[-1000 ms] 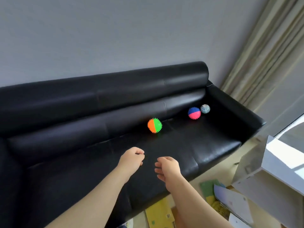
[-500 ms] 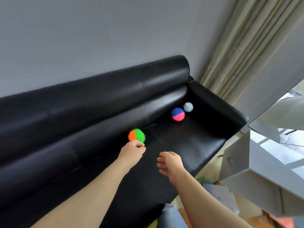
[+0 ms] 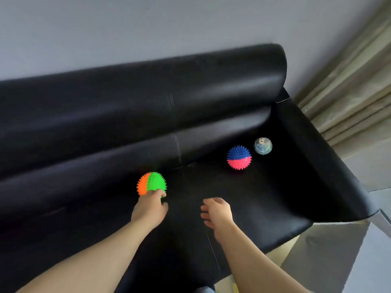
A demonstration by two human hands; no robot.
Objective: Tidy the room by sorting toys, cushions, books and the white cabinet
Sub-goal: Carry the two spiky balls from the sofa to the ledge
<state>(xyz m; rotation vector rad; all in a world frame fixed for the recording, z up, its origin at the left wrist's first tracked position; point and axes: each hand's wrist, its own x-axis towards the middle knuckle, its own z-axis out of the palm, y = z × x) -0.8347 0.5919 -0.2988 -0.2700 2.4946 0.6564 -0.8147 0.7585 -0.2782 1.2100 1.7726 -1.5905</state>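
Your left hand closed gap over last second: was short of orange-green spiky ball, now touching its near lower side. Likely means first toy pickup starting. Ball not lifted, sits on sofa seat by backrest crease. Fingers curled at ball, thumb beside; can't tell if grip closed. Your right hand over seat, loosely curled, holding nothing. Blue-pink spiky ball, pale ball untouched near far armrest
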